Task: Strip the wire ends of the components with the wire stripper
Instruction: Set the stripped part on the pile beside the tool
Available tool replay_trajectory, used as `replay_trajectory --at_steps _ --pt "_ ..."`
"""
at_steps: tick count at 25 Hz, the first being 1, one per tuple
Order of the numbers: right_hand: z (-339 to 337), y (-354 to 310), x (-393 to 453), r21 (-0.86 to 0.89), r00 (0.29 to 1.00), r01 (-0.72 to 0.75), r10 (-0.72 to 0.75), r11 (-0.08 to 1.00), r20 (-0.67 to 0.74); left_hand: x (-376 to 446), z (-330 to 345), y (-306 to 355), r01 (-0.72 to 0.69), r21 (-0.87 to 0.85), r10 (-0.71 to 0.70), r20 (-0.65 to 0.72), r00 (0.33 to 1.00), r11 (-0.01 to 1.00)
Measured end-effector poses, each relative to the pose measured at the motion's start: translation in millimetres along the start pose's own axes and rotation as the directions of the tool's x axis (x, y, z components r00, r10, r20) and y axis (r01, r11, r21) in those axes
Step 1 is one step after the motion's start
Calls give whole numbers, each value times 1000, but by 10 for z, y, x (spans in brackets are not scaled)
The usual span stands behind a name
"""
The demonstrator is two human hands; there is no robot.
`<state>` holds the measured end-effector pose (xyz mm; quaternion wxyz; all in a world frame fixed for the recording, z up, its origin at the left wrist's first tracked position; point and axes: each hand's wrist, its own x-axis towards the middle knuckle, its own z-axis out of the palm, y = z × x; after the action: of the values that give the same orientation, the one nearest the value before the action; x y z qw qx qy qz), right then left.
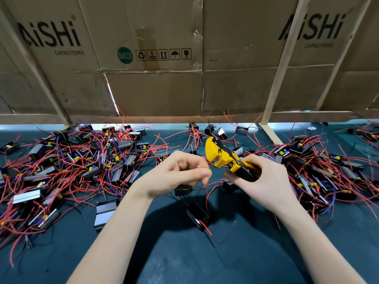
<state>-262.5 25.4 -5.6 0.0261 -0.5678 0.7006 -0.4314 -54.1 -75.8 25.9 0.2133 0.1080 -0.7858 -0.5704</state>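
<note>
Right hand [264,181] grips yellow-and-black wire stripper [229,158] by handles, fingers curled round them, head pointing up-left over table middle. Left hand [180,173] just beside stripper head, thumb and forefinger pinching thin red wire [207,193], seemingly from black component [183,190] hanging below the hand. Another component [198,218] lies on dark green table [235,253] nearer front edge. Wired component piles [67,165] toward left and right edges. Cardboard wall [153,89] along back edge.
</note>
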Motion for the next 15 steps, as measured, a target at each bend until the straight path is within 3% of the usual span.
replay_trajectory --at_steps 4,5,7,11,13,15 --pt "-163 103 142 63 972 -197 203 978 -122 -98 -3 10 -87 -29 90 116 989 996" --pt "-243 161 173 128 952 -232 253 964 -175 -94 -12 6 -112 -41 116 91 989 993" --pt "-313 231 166 286 928 -249 312 925 -203 -37 -26 -18 -133 -73 127 -74 989 989" --pt "-260 225 130 604 899 -309 432 734 -65 44 -81 -87 -113 -144 52 -373 926 983" --pt "-267 200 138 684 890 -340 455 646 13 -1 -222 -76 -113 -82 51 -542 839 990" --pt "-291 200 142 735 892 -349 447 582 69 -69 -481 -5 -165 -30 82 -773 630 986"
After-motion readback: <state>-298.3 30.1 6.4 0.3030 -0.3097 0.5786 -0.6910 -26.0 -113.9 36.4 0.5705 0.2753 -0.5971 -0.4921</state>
